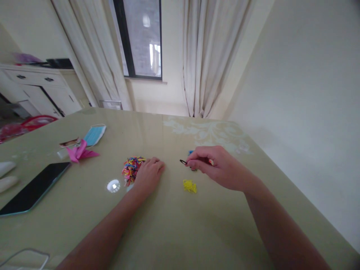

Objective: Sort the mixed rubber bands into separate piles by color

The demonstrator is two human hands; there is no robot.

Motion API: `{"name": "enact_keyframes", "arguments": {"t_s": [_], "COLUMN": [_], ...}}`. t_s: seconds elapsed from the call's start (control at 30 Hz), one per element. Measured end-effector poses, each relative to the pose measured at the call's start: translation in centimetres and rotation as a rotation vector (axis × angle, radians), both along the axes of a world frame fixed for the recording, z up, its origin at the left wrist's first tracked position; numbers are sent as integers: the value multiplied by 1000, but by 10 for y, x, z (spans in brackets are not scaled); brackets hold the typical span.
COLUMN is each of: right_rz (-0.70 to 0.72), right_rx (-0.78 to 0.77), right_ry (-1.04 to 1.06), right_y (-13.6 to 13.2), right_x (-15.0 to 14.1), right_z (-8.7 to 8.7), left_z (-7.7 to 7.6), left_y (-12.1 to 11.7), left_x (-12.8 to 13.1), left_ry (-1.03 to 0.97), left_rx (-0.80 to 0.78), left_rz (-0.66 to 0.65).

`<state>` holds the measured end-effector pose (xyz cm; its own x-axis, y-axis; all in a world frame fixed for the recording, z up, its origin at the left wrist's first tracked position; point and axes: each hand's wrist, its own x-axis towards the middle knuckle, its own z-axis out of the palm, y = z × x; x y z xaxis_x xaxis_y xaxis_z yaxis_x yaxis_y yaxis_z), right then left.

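Observation:
Between thumb and forefinger, my right hand [218, 167] pinches a small black rubber band [183, 162] above the table. Under that hand lie small blue bands [190, 152] and some dark ones, mostly hidden by the fingers. Closer to me is a little heap of yellow rubber bands [190, 186]. My left hand [149, 174] rests on the tabletop, fingers lying down and nothing visible in them. It touches or partly covers the right side of a mixed pile of colourful rubber bands [131, 168].
On the left are a black phone [35, 187], a pink folded paper shape [81, 151] and a blue face mask [95, 135]. White objects [7, 176] sit at the left edge, a white cable [28, 251] at the lower left. A wall [309, 112] borders the table's right side.

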<state>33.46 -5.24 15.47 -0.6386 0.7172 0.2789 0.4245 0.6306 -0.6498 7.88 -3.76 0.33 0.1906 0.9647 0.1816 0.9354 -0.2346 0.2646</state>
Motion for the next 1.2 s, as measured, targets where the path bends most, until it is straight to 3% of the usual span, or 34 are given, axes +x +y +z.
{"name": "enact_keyframes", "arguments": {"t_s": [0.17,0.3,0.4,0.53,1.0,1.07,1.2], "right_rz": [-74,-232,-314,-319,-338,-345,-326], "right_rx": [88,154,87,14,-38,-33,12], "right_ry": [-77,-428,-689,-765,-805,-805,-718], "right_y": [14,46,65,74,76,75,67], "right_x": [7,12,15,15,11,11,7], "right_z": [-7,-36,-62,-80,-88,-85,-75], "left_z": [2,4,5,6,-2,-1,4], "left_y": [4,3,2,0,3,4,3], "left_x": [-2,-4,-3,1,6,7,14], "left_ry": [-77,-10,41,120,43,-52,-436], "left_rx": [-33,-19,-29,-34,22,51,43], "left_rz": [10,34,56,66,83,73,-25]}}
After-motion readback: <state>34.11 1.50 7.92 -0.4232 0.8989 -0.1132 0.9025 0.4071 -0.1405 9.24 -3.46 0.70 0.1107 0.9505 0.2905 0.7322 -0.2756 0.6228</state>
